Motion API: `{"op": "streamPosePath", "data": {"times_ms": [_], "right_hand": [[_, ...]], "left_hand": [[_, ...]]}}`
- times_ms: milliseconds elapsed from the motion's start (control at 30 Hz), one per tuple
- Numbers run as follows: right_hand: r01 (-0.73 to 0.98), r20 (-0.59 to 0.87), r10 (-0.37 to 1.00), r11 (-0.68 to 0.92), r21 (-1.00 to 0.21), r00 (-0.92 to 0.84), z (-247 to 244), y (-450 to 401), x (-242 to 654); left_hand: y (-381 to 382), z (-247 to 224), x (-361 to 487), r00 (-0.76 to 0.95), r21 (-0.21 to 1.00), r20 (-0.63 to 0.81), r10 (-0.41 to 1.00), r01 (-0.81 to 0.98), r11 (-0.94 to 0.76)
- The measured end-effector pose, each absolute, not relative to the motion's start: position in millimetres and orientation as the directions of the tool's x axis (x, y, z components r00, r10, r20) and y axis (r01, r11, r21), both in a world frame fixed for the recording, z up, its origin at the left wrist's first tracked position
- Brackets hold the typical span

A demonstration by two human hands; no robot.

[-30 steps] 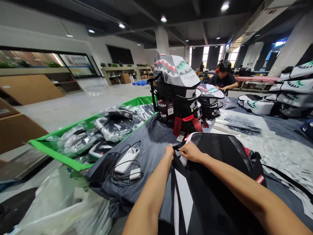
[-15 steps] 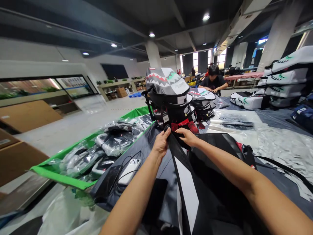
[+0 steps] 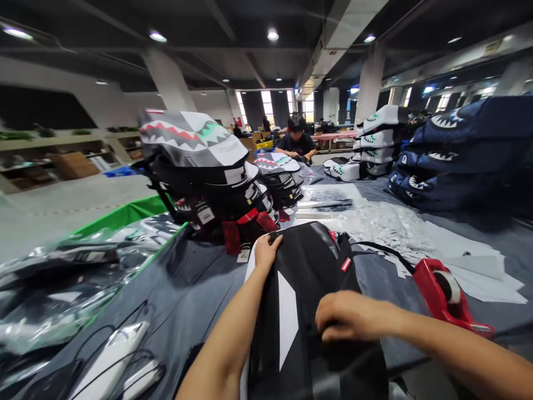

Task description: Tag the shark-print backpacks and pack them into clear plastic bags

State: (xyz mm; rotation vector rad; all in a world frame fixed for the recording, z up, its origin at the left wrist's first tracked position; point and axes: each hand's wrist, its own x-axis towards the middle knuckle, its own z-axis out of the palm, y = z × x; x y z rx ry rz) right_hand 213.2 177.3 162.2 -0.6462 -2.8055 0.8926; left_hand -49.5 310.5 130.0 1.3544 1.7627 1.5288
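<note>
A black backpack (image 3: 320, 261) lies on the table in front of me, with a long white patch (image 3: 288, 319) along its left part. My left hand (image 3: 265, 251) is closed at the upper left of the backpack, gripping a black strap (image 3: 275, 236) whose end shows beside the thumb. Over the backpack's right middle hovers my right hand (image 3: 350, 315), slightly blurred, its fingers curled inward. Whether anything is inside those fingers is hidden. A small red label (image 3: 346, 264) shows on a strap at the backpack's upper right.
Stacked shark-mouth backpacks (image 3: 195, 144) with red tags stand at the back left. A green-rimmed bin (image 3: 125, 216) holds bagged goods. White cords and adapters (image 3: 110, 355) lie lower left. A red tape dispenser (image 3: 445, 294) and navy bags (image 3: 470, 150) are right; a person (image 3: 296, 141) works beyond.
My view has turned right. Both hands were together on the black strap; the left still grips, while the right has let go and moved right and nearer. The strap lies against the backpack.
</note>
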Motion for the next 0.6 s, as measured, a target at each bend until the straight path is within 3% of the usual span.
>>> {"op": "streamPosePath", "data": {"times_ms": [67,133,200,267,400,500,600], "right_hand": [[0.497,0.126,0.685,0.63,-0.597,-0.717,170,214,245],[0.671,0.191,0.897,0.427,-0.606,-0.398,166,259,268],[0.758,0.118,0.988,0.155,-0.633,-0.104,154,302,278],[0.775,0.043,0.999,0.023,-0.632,0.006,141,335,275],[0.779,0.07,0.998,0.042,-0.626,0.002,144,364,255],[0.782,0.225,0.974,0.13,-0.61,0.014,168,353,250],[0.783,0.358,0.93,0.287,-0.551,-0.088,182,320,251]], "left_hand": [[310,124,-44,-0.449,0.875,0.301,0.842,0.481,-0.056],[306,128,-40,-0.429,0.819,0.372,0.823,0.568,-0.075],[303,136,-30,-0.352,0.758,0.448,0.822,0.637,-0.14],[302,142,-12,-0.177,0.687,0.492,0.853,0.681,-0.255],[312,138,40,0.292,0.58,0.448,0.845,0.625,-0.523],[326,132,72,0.383,0.607,0.433,0.816,0.546,-0.578],[336,128,86,0.439,0.647,0.446,0.78,0.444,-0.619]]}}
